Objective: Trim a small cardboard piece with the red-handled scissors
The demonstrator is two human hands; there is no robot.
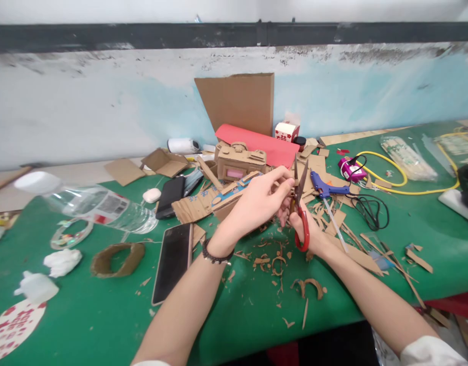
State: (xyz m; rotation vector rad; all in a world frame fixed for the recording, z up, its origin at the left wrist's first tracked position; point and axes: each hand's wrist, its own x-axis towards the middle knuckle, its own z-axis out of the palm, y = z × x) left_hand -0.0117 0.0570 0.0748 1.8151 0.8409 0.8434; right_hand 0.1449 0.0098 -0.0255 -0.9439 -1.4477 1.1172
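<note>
My right hand point(304, 223) is closed around red-handled scissors point(304, 231), whose blades point up and away from me and stand a little apart. Close against it, my left hand point(258, 195) has its fingers pinched together beside the blades. Whatever those fingers hold is hidden or too small to make out. Behind my hands stands a camera-shaped cardboard model point(241, 161). Curled cardboard scraps point(279, 264) lie on the green table below. Just to the right rests a blue hot glue gun point(327, 187) with a glue stick in it.
On the left are a water bottle point(100, 206), a cardboard ring point(118, 259) and a phone point(173, 262). A red sheet point(256, 145) and a cardboard panel point(243, 101) stand by the wall. A yellow cable point(399, 168) and purple adapter point(351, 170) lie right.
</note>
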